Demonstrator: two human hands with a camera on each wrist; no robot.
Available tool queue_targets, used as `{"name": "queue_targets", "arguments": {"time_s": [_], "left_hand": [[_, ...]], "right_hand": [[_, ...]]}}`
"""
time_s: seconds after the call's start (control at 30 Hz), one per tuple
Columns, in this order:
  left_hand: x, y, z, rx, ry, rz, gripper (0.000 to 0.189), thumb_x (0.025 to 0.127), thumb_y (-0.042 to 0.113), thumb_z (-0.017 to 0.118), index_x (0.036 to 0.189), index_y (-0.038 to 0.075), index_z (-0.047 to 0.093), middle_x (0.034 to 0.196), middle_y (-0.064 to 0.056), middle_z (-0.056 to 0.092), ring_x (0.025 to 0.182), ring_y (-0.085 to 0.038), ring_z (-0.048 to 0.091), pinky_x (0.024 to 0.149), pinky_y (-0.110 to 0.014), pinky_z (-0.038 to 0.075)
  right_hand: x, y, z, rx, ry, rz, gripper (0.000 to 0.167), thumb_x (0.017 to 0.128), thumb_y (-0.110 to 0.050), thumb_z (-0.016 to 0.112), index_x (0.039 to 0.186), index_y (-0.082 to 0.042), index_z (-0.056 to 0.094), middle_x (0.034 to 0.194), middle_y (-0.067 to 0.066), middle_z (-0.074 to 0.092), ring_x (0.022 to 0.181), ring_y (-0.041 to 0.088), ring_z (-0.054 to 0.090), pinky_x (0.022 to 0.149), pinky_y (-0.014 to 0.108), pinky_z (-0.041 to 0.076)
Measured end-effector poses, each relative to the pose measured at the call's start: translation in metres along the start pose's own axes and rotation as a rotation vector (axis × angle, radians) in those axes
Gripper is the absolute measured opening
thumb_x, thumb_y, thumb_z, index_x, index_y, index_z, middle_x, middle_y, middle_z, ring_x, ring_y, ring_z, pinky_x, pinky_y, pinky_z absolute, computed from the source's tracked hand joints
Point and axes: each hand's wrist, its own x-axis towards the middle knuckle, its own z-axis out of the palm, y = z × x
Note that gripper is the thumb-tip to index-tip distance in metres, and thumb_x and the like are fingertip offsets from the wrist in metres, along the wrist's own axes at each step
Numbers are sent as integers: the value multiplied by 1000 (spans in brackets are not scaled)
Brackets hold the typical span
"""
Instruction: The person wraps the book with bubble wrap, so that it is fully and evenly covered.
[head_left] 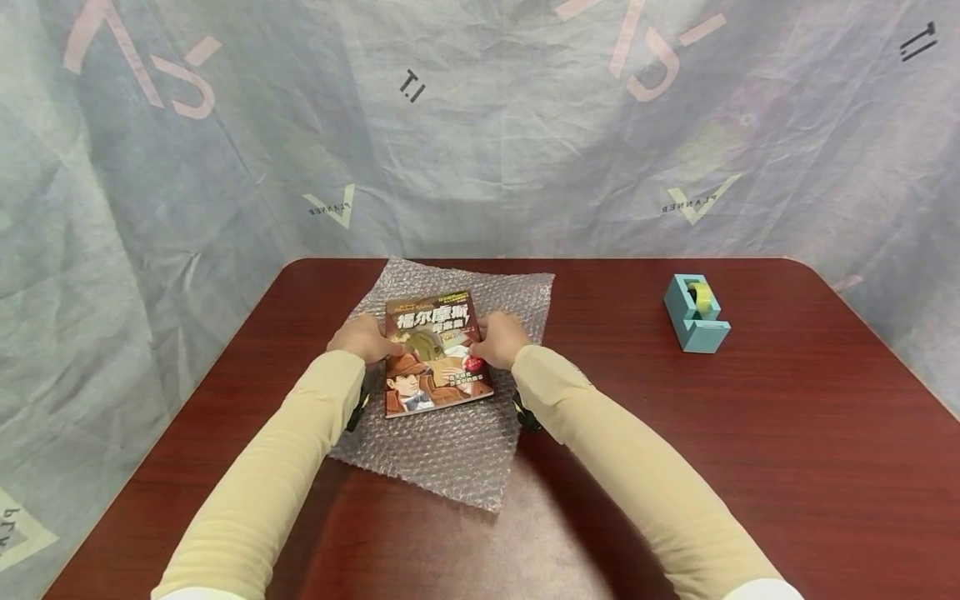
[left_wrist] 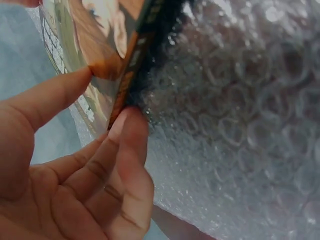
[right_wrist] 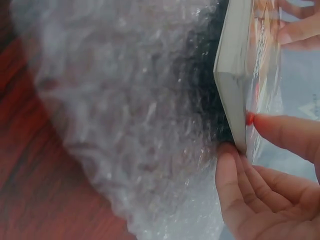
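A paperback book [head_left: 438, 392] with an illustrated cover lies face up over a sheet of bubble wrap [head_left: 450, 467]. My left hand [head_left: 363, 339] grips its left edge, thumb on the cover and fingers at the spine. On the opposite side my right hand [head_left: 502, 337] pinches the page edge, its thumb near a red spot on the cover. In the left wrist view the spine of the book [left_wrist: 131, 70] shows above my fingertips. The right wrist view shows the white page block of the book [right_wrist: 231, 95], with my fingers tucked at its underside.
A light blue tape dispenser [head_left: 701, 333] with a yellow roll stands at the table's back right. The dark red table [head_left: 750, 433] spreads around the bubble wrap. Printed grey cloth [head_left: 480, 150] hangs behind the table and along its sides.
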Motion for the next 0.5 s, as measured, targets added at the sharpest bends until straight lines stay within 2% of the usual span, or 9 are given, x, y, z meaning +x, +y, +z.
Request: {"name": "queue_targets", "arguments": {"time_s": [0.13,0.23,0.3,0.33,0.4,0.47,0.5], "left_hand": [[-1,-1,-1,33,1,-11,40,93,32,73,66,16,48,60,2,43,60,-17,43,59,-36,38],[-3,-2,-3,63,3,1,34,92,32,73,72,15,51,71,0,46,69,-21,46,64,-39,40],[-5,-3,-6,80,-9,16,25,92,33,73,87,12,61,84,-5,56,79,-24,52,69,-41,44],[-7,-3,-7,89,-21,24,26,92,34,73,99,10,65,94,-8,61,85,-27,55,72,-43,46],[-12,-4,-9,101,-54,42,44,92,38,72,121,6,65,117,-16,64,100,-33,59,82,-48,50],[-16,-4,-10,113,-84,67,63,92,41,72,139,1,57,136,-22,58,114,-39,59,91,-52,50],[-18,-4,-10,119,-96,75,70,92,43,72,144,0,52,144,-23,53,122,-41,56,96,-55,49]], "right_hand": [[-2,-2,0,-108,-9,-41,39,95,-16,72,131,-2,66,104,14,72,98,31,65,79,37,49],[-3,-3,0,-164,6,-65,36,95,-18,72,126,-2,67,102,13,71,100,32,65,83,40,51],[-4,-4,2,-189,17,-66,36,95,-25,74,122,-3,68,101,12,70,101,32,66,84,41,52],[-5,-4,2,-206,22,-62,32,94,-29,74,114,-4,71,98,11,71,98,31,67,84,41,52],[-6,-5,4,-242,18,-51,31,94,-38,74,93,-7,72,89,8,69,89,28,67,81,41,53],[-6,-5,6,-294,12,-38,40,93,-45,74,73,-12,64,83,6,67,83,26,65,78,40,54],[-6,-5,7,-315,9,-31,43,92,-46,74,69,-13,61,83,6,66,82,26,65,78,40,54]]}}
